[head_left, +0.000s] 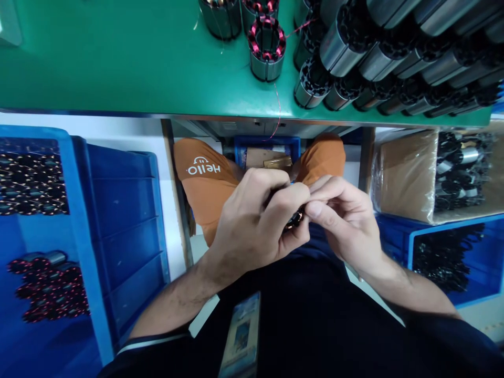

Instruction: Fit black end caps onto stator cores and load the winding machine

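Observation:
Over my lap, my left hand (262, 218) is closed around a motor stator (294, 220). Only a dark slotted edge with bits of copper-coloured winding shows between the fingers; the rest is covered. My right hand (344, 215) pinches with thumb and forefinger right at that stator's right side. Whatever lies in the pinch is too small to see. Ahead on the bench, a wound stator with pink-red wire (268, 50) stands upright near the front edge, a loose wire end (279, 113) hanging down from it.
The green bench (118, 58) carries stacked stators (354, 50) on its right. At left, a blue crate (126, 226) stands by another holding wound stators (51, 286). On the right are a carton of metal parts (409, 178) and a blue bin of dark pieces (444, 257). A small blue tray (240, 152) sits under the bench.

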`<act>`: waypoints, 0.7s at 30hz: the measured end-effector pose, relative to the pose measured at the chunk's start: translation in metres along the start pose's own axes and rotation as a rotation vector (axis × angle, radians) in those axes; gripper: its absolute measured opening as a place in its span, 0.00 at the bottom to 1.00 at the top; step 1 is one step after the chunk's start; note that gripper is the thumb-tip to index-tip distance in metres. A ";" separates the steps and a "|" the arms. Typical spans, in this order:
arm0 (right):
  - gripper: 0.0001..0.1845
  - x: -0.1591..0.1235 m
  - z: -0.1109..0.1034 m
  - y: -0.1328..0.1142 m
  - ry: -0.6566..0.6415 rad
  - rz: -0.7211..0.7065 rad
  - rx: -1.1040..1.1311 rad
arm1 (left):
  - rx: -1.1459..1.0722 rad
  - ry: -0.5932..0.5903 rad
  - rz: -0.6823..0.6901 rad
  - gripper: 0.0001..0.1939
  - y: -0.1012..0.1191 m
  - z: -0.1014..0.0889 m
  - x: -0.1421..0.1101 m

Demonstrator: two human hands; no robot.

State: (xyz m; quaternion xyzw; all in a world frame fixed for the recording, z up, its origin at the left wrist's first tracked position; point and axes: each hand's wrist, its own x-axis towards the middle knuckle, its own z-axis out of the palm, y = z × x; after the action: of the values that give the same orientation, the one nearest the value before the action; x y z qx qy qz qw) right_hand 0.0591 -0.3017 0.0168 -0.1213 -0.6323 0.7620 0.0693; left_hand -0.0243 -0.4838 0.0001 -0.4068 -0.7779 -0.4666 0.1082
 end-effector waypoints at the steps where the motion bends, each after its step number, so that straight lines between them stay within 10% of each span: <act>1: 0.05 0.004 -0.005 -0.005 -0.043 -0.025 -0.074 | -0.021 -0.006 -0.013 0.10 0.003 -0.003 0.001; 5: 0.05 0.020 -0.029 -0.035 -0.252 -0.187 -0.432 | -0.249 -0.123 -0.207 0.08 0.004 -0.015 0.009; 7: 0.06 0.024 -0.040 -0.051 -0.342 -0.254 -0.589 | -0.596 -0.375 -0.433 0.07 -0.005 -0.018 0.009; 10: 0.06 0.022 -0.051 -0.061 -0.438 -0.184 -0.715 | -1.082 -0.737 -0.667 0.33 -0.022 -0.013 -0.002; 15: 0.14 0.010 -0.056 -0.043 -0.432 0.281 -0.350 | -0.243 -0.011 -0.243 0.34 -0.012 0.002 -0.029; 18: 0.15 0.016 -0.055 -0.039 -0.425 0.243 -0.377 | -0.055 -0.047 -0.074 0.24 0.004 0.002 -0.023; 21: 0.08 0.032 -0.060 -0.051 -0.439 -0.075 -0.654 | -0.490 -0.296 -0.333 0.17 0.007 -0.009 -0.008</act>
State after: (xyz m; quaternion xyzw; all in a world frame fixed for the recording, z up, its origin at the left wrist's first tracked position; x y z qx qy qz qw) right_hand 0.0426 -0.2272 0.0535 0.0520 -0.8455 0.5251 -0.0819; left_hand -0.0158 -0.4930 0.0052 -0.3517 -0.7055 -0.5868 -0.1849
